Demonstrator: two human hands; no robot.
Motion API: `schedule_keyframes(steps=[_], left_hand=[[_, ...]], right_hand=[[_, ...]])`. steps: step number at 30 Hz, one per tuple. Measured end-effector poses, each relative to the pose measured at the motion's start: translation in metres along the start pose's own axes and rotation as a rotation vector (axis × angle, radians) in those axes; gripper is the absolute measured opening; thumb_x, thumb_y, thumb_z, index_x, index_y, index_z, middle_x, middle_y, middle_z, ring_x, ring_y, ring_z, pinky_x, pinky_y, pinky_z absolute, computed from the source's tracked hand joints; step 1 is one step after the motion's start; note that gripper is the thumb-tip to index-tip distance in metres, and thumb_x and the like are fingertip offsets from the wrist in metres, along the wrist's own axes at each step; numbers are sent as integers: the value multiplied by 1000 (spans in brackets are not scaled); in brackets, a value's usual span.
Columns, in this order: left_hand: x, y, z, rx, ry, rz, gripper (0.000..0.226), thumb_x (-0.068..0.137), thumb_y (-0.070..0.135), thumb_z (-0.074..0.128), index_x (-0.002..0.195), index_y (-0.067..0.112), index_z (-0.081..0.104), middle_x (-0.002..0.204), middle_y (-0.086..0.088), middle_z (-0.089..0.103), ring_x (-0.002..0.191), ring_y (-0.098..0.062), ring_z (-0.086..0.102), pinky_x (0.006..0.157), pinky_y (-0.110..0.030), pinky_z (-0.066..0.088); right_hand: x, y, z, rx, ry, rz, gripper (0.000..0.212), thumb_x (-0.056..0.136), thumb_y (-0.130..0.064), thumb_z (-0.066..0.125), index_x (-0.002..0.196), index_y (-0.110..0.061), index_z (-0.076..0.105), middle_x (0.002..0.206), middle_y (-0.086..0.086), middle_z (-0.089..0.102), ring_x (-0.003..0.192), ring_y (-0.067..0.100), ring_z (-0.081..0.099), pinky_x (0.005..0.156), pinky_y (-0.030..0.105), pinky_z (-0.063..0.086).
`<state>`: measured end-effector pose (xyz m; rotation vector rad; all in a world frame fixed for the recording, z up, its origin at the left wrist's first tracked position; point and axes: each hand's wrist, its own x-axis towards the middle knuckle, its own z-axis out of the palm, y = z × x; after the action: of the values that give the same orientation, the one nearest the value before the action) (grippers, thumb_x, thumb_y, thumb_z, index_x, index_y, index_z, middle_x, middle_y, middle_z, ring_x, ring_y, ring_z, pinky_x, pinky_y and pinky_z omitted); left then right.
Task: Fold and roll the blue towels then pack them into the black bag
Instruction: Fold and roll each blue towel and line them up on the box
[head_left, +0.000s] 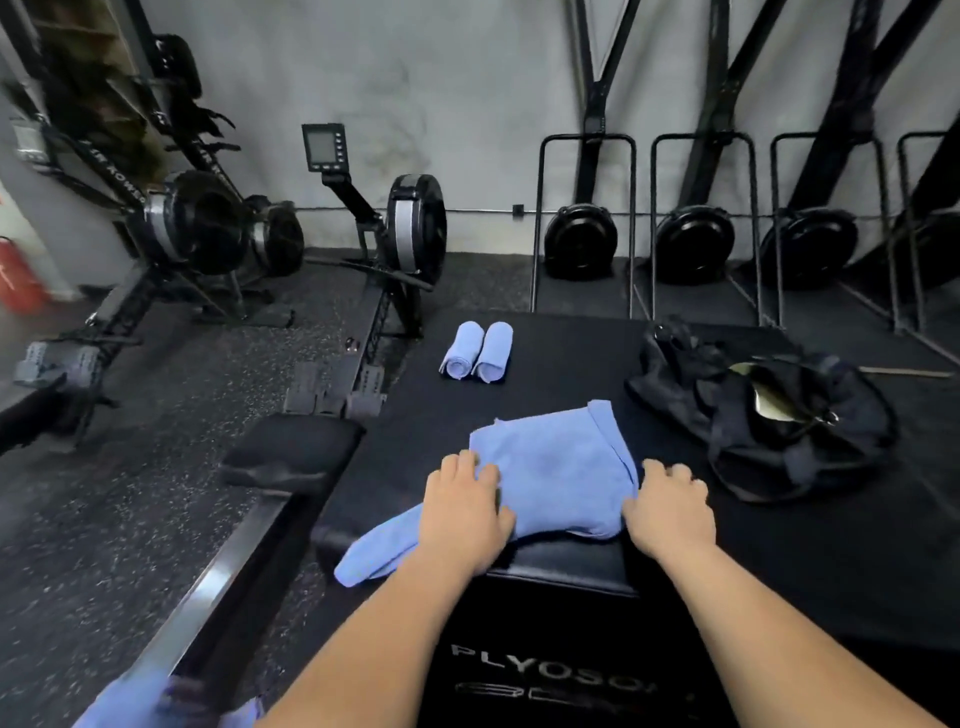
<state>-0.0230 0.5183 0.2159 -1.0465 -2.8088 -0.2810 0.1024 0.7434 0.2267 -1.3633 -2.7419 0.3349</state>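
Observation:
A blue towel (550, 467) lies partly folded on the black plyo box (545, 353), one end hanging over the near left edge. My left hand (465, 506) rests on its left side with fingers curled over the cloth. My right hand (667, 512) lies at its right edge, fingers bent against the fabric. Two rolled blue towels (477, 351) sit side by side farther back on the box. The black bag (769, 415) lies open at the right, a pale lining showing inside.
Rowing machines (395, 234) stand at the left on the speckled floor, one rail (208, 587) running close beside the box. Black fan machines in frames (582, 241) line the far wall. More blue cloth (166, 701) shows at the bottom left.

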Motion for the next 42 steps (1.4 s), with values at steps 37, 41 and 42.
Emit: schedule_keyframes(steps=[37, 41, 42], left_hand=[[119, -27, 52, 178, -149, 159, 72, 104, 59, 6, 154, 25, 45, 165, 6, 38, 159, -30, 14, 129, -48, 8], [116, -21, 57, 124, -182, -38, 75, 104, 66, 7, 165, 26, 27, 175, -8, 13, 161, -34, -8, 130, -49, 0], [119, -20, 56, 120, -195, -94, 78, 103, 67, 5, 166, 25, 24, 176, -11, 6, 161, -34, -12, 130, -50, -2]], right_hand=[[55, -31, 70, 29, -11, -462, 81, 97, -74, 6, 167, -35, 13, 176, -3, 2, 162, 16, -5, 131, 39, 3], [56, -31, 72, 54, -15, -433, 81, 97, -75, 7, 167, -35, 11, 176, -2, 0, 162, 16, -7, 131, 40, 3], [57, -31, 73, 53, -9, -422, 81, 97, -76, 8, 167, -35, 13, 176, -1, 0, 162, 17, -7, 131, 40, 3]])
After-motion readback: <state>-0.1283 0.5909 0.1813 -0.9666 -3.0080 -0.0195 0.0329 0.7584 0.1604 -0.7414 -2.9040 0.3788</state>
